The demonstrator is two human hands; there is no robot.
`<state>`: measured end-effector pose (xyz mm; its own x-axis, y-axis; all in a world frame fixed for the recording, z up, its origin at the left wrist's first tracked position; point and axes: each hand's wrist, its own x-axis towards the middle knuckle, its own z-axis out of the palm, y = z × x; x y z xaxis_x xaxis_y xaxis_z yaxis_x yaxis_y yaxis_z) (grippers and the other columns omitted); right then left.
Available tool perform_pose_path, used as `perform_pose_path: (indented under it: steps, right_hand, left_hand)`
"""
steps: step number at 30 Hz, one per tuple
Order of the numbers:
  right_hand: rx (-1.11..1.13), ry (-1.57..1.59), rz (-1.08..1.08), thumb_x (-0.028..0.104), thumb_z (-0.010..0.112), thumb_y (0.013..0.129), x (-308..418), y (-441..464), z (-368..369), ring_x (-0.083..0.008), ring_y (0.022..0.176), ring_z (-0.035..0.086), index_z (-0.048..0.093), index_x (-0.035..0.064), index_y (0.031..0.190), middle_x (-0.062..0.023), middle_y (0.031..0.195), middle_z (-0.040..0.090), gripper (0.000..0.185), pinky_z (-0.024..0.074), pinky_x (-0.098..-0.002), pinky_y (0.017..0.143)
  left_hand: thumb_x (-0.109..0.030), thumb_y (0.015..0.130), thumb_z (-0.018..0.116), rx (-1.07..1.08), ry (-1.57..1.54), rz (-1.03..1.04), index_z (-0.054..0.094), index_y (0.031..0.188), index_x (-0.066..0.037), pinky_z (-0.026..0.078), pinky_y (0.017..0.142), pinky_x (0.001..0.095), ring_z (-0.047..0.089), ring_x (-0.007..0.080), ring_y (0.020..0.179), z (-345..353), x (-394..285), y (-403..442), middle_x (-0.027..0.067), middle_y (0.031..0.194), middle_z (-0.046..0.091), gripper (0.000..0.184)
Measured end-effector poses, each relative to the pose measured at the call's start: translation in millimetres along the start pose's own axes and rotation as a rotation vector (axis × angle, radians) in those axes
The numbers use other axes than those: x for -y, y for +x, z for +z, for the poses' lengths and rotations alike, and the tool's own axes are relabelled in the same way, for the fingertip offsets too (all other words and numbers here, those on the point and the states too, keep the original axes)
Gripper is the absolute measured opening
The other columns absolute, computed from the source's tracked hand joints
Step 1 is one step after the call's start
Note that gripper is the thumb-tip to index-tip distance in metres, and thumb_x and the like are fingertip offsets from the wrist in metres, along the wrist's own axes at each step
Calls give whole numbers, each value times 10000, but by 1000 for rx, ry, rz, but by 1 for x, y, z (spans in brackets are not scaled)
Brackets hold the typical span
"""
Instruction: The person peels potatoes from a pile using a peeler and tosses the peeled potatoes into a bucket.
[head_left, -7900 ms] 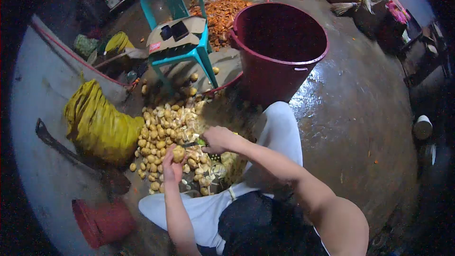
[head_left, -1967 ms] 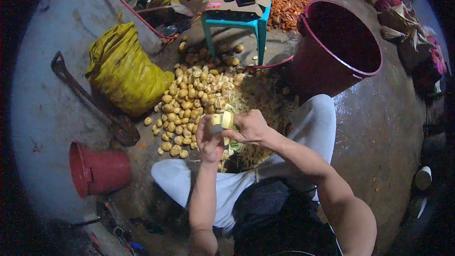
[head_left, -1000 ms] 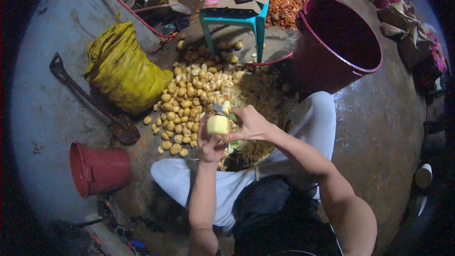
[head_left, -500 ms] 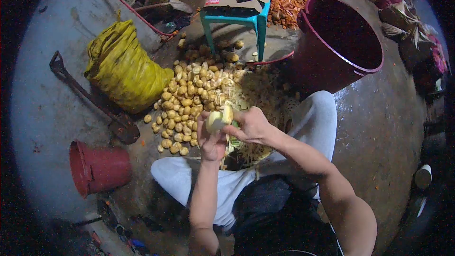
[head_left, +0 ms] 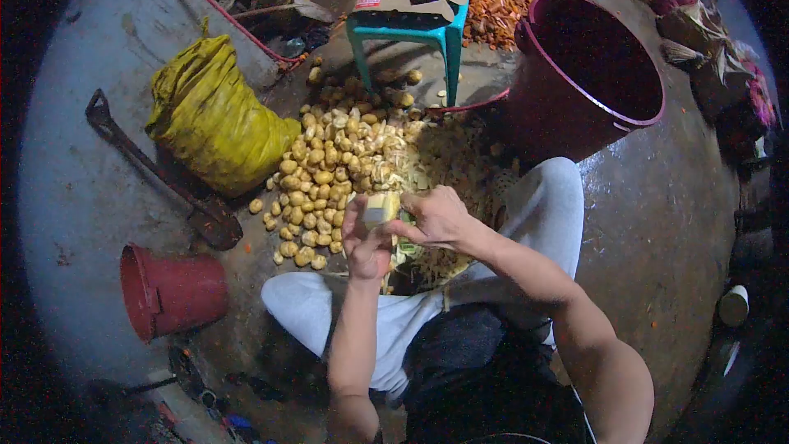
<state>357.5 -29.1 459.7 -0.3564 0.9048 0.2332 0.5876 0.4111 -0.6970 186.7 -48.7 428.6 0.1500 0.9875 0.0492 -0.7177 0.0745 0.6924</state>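
My left hand is raised over the pile, fingers curled round a pale, peeled-looking potato. Close against it on the right, my right hand is closed, thumb pointing at the potato. A flat grey surface, which looks like a knife blade, lies across the potato; any handle is hidden in the right fist. Beyond and below my hands, many potatoes are heaped on the floor. Light peelings spread to the right of them, between my legs.
A yellow sack and a shovel are on the left, above a small red bucket. A large maroon bin leans at the right. Behind the potatoes stands a green chair bearing cardboard; orange pieces lie behind it.
The potato has turned in my left hand, and the grey surface now shows flat. My right hand has shifted only slightly. The surroundings stay the same.
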Motion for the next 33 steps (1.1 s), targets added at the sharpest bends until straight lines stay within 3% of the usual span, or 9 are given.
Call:
perform_pose_path:
  steps: [2,6,8,10,12,18,24,28,33]
  right_hand:
    - [-43,-245,11,634,589,796,6,1,-4,-374,459,532,504,40,620,-171,500,495,625,425,-440,461]
    - [-39,-223,-84,613,587,805,-5,0,3,-377,444,523,539,30,653,-175,494,493,605,432,-444,462]
    - [-64,56,67,626,623,767,-13,2,12,-364,435,514,575,-1,700,-179,492,489,632,422,-433,459]
    - [-19,74,77,639,647,734,-14,6,5,-356,430,508,584,-17,723,-181,491,484,660,414,-428,457]
    - [-1,117,72,683,704,640,-13,7,2,-331,423,495,581,-40,737,-184,480,460,740,395,-416,456]
    - [49,183,37,674,675,687,-9,6,0,-347,428,500,571,-17,713,-181,490,473,699,392,-414,447]
    - [-46,-136,-79,632,621,767,-5,-1,7,-395,452,498,571,18,699,-171,492,486,619,396,-419,438]
    - [-57,-86,-36,632,647,740,-9,1,9,-378,442,502,576,4,729,-164,492,485,633,394,-412,440]
    - [14,102,36,646,704,669,-12,4,0,-352,434,491,574,-31,774,-177,489,463,697,385,-412,451]
  left_hand:
    - [0,739,693,-26,-11,-1,473,1222,-60,483,900,322,583,208,1038,-2,2,1,84,1127,583,534]
    - [43,727,679,-3,-104,-7,489,1205,-49,477,910,328,580,208,1035,-9,5,4,88,1133,574,522]
    - [-17,731,700,-53,-11,-4,472,1236,-50,493,902,339,585,213,1038,-1,2,2,81,1132,577,555]
    - [-76,735,721,-105,84,-2,455,1268,-50,510,894,350,590,218,1041,3,-1,2,74,1131,580,596]
    - [-73,736,727,33,50,-22,476,1257,-43,520,867,348,609,226,988,1,-3,4,81,1105,590,579]
    - [-65,737,725,69,30,-68,528,1223,-52,532,841,339,635,224,908,-11,-3,1,71,1075,613,524]
    - [-49,717,719,7,81,17,519,1250,-86,532,849,348,618,227,992,-13,5,4,65,1116,613,570]
    - [-40,700,715,-74,50,-22,510,1256,-79,528,866,356,609,229,1015,-4,3,-2,75,1130,608,594]
    - [-35,711,741,47,-12,-54,492,1272,-32,482,904,328,589,204,1037,-10,-3,0,81,1140,602,614]
